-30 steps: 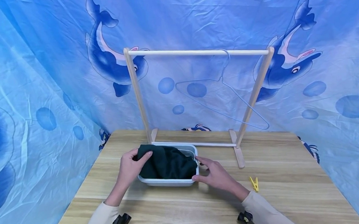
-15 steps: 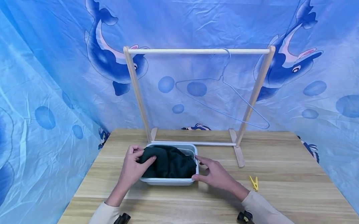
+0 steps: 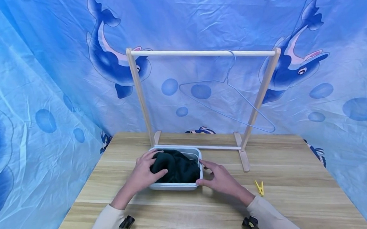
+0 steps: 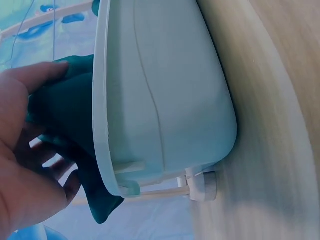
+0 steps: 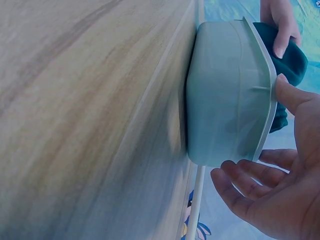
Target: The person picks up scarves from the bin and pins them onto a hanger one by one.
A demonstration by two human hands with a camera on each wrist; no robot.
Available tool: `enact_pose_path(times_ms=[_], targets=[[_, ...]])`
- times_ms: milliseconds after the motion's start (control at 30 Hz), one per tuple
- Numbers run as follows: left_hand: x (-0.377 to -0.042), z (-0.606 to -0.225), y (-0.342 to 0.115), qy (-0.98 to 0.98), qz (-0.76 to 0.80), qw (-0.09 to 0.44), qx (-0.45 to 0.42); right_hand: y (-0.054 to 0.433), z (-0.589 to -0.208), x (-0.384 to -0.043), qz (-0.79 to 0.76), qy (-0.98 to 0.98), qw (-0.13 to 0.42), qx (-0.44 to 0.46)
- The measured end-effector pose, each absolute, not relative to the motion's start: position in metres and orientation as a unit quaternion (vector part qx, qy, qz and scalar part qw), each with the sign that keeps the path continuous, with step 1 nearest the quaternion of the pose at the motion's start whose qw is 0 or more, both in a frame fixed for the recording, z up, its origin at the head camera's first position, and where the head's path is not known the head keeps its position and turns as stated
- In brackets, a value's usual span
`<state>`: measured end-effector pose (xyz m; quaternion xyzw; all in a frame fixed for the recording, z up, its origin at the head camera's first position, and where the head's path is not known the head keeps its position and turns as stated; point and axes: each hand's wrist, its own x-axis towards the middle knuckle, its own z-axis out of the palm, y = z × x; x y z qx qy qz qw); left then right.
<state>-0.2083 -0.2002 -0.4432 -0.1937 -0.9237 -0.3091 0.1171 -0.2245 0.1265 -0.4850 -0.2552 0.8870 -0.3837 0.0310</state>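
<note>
A dark green cloth [image 3: 182,167] lies bunched in a pale grey-white plastic basin [image 3: 174,186]. My left hand [image 3: 143,172] holds the cloth's left part, thumb on the near side and fingers on the far side. In the left wrist view, the cloth [image 4: 65,107] bulges above the rim between thumb and fingers, and one corner hangs over the basin's [image 4: 170,85] end. At the basin's right end is my right hand [image 3: 218,178]. Its thumb touches the rim near the front corner and its index finger reaches the rim farther back; the other fingers are loosely bent.
A wooden rack [image 3: 202,53] stands behind the basin, its lower bar [image 3: 218,147] close to the basin's back. A light blue wire hanger [image 3: 226,80] hangs from its top bar. A yellow clothespin [image 3: 260,188] lies on the wooden table [image 3: 187,213] to the right.
My left hand has moved right and down with the cloth's left part, which now sits lower and farther inside the basin. My right hand has stayed at the basin's right end.
</note>
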Motion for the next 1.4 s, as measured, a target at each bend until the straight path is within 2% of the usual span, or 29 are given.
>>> enact_pose_path(times_ms=[167, 467, 800, 1400], targets=[[-0.208, -0.442, -0.198, -0.932, -0.277, 0.099, -0.212, 0.127, -0.487, -0.225, -0.371, 0.890, 0.018, -0.264], [-0.212, -0.447, -0.195, -0.920, -0.270, 0.134, -0.250, 0.127, -0.488, -0.225, -0.370, 0.890, 0.012, -0.267], [-0.212, -0.448, -0.187, -0.924, -0.262, 0.159, -0.229, 0.126, -0.489, -0.225, -0.373, 0.888, 0.018, -0.267], [-0.220, -0.451, -0.192, -0.869, -0.326, 0.312, -0.206, 0.125, -0.487, -0.226, -0.375, 0.890, 0.016, -0.259]])
